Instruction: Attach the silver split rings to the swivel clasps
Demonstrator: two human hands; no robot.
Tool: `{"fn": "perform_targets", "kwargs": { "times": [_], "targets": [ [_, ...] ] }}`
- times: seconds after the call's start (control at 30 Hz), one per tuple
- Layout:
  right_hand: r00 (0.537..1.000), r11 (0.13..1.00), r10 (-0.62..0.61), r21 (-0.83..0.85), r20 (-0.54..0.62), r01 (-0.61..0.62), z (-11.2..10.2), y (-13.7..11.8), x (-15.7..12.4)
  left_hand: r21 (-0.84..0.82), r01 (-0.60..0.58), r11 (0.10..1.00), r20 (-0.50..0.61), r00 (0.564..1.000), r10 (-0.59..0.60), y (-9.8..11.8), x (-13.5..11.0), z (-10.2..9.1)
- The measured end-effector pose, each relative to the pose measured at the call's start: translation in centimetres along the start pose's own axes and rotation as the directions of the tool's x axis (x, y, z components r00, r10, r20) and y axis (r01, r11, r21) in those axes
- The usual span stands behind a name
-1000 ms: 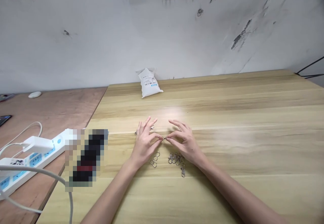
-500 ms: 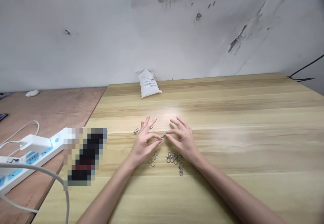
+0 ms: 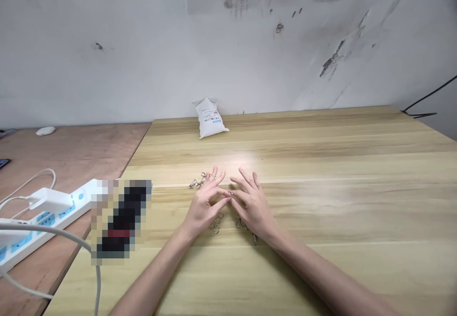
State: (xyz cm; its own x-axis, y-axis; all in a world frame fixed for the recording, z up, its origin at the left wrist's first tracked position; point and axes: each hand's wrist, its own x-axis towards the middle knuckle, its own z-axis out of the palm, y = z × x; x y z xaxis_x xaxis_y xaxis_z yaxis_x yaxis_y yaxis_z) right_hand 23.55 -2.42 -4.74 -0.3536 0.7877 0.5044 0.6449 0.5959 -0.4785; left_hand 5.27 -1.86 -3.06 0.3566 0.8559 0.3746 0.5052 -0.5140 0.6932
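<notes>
My left hand [image 3: 203,204] and my right hand [image 3: 252,205] meet over the light wooden table [image 3: 321,163]. Both pinch one small metal clasp [image 3: 229,193] between thumb and forefinger, with the other fingers fanned out. Under my right hand lies a small heap of metal clasps [image 3: 246,224], partly hidden. A couple of split key rings [image 3: 217,223] lie below my left hand. More clasps [image 3: 198,182] lie just beyond my left fingers.
A white pouch with a label [image 3: 210,118] stands near the wall. On the darker table at left lie a white power strip [image 3: 39,216] with cables, a white mouse [image 3: 45,130] and a blurred dark object [image 3: 121,221]. Black cables [image 3: 421,106] hang at the far right.
My right hand has slid left, closer to my left hand, and now covers more of the clasp heap. The pinch on the small clasp is kept.
</notes>
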Motion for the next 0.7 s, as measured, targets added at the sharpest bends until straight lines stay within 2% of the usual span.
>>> {"fn": "perform_targets", "kwargs": {
  "times": [0.3, 0.47, 0.7],
  "targets": [
    [0.996, 0.991, -0.043, 0.131, 0.08, 0.033, -0.3, 0.1, 0.2, 0.02, 0.042, 0.999, -0.052, 0.998, -0.041, 0.6, -0.1, 0.2],
    [0.994, 0.989, -0.065, 0.139, 0.093, 0.052, -0.3, 0.4, 0.1, -0.069, 0.152, 0.986, -0.106, 0.982, -0.159, 1.1, 0.0, 0.1],
    [0.997, 0.992, -0.066, 0.108, 0.048, 0.06, -0.5, 0.2, 0.1, -0.121, 0.299, 0.947, -0.064, 0.949, -0.308, 0.2, 0.2, -0.4]
  ]
}}
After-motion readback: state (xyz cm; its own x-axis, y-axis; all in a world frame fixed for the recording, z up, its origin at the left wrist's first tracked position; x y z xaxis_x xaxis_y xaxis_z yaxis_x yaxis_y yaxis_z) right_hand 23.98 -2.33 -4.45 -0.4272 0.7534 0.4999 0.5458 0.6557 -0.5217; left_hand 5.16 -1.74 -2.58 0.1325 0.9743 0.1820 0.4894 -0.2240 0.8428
